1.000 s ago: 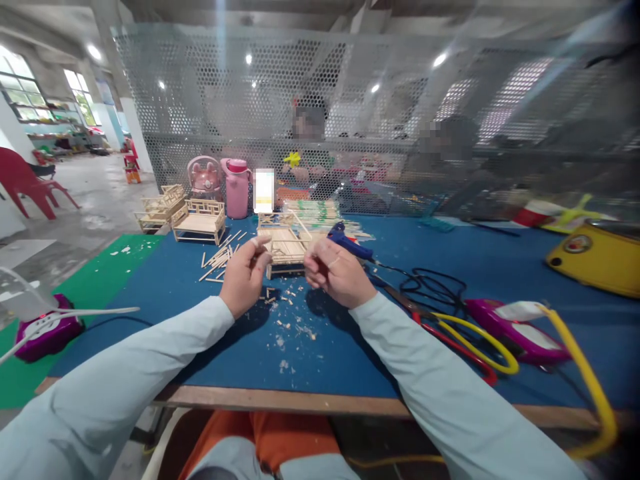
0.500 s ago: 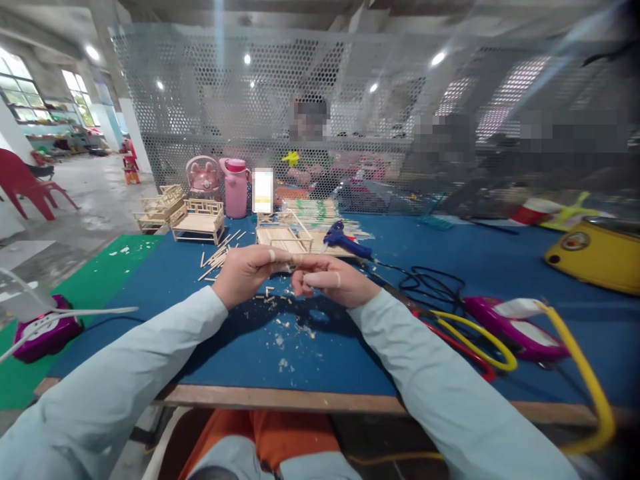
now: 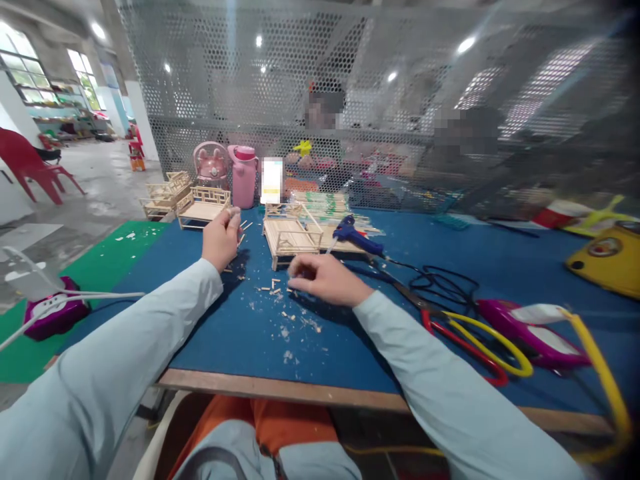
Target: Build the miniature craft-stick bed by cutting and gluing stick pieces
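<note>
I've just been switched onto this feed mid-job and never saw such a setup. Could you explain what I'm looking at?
There's no machine here: these are a person's own bare hands, in pale blue sleeves. Every picture comes from one camera worn on that person's head, looking forward and down.

The blue work surface carries a small wooden bench-like frame in the middle, loose sticks, scattered scraps, a blue glue gun and a scissors-like tool with one red and one yellow handle. Similar wooden pieces stand farther back on the left.

The left hand is beside the loose sticks, fingers bunched. The right hand is curled just in front of the middle frame. Whether either holds something small, I can't tell.
</note>
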`<action>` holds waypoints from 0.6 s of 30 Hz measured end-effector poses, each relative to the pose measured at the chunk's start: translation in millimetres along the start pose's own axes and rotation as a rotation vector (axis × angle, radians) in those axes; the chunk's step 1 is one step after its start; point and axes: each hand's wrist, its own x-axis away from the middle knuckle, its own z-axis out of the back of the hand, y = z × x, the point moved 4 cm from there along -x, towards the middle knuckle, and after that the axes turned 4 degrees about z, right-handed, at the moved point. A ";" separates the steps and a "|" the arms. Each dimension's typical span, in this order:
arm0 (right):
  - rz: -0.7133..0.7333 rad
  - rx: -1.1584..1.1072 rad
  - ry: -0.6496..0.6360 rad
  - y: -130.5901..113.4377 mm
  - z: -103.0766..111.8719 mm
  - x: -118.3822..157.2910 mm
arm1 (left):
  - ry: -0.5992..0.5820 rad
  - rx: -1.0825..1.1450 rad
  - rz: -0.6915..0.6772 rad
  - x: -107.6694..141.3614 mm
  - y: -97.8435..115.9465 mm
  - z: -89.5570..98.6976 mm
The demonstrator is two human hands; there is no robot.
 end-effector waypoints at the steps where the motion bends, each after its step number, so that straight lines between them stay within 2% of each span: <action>1: 0.024 0.094 -0.001 -4.5 -9.1 -2.4 | 0.012 -0.034 -0.058 1.2 -1.0 -1.1; 4: 0.012 0.369 0.008 -9.6 -25.0 -6.8 | -0.017 -0.122 -0.211 8.7 0.2 -7.5; 6: -0.036 0.466 -0.015 -7.4 -29.3 -8.1 | -0.103 -0.172 -0.195 13.5 0.3 -13.6; 10: -0.097 0.474 -0.068 -2.3 -33.2 -9.5 | -0.230 -0.227 -0.132 20.4 3.7 -19.8; 14: -0.055 0.449 -0.039 -4.0 -31.3 -8.5 | -0.218 -0.278 -0.128 22.4 8.1 -17.9; 18: 0.018 0.319 0.057 -6.6 -22.2 -4.0 | -0.133 -0.180 -0.137 24.8 15.6 -13.9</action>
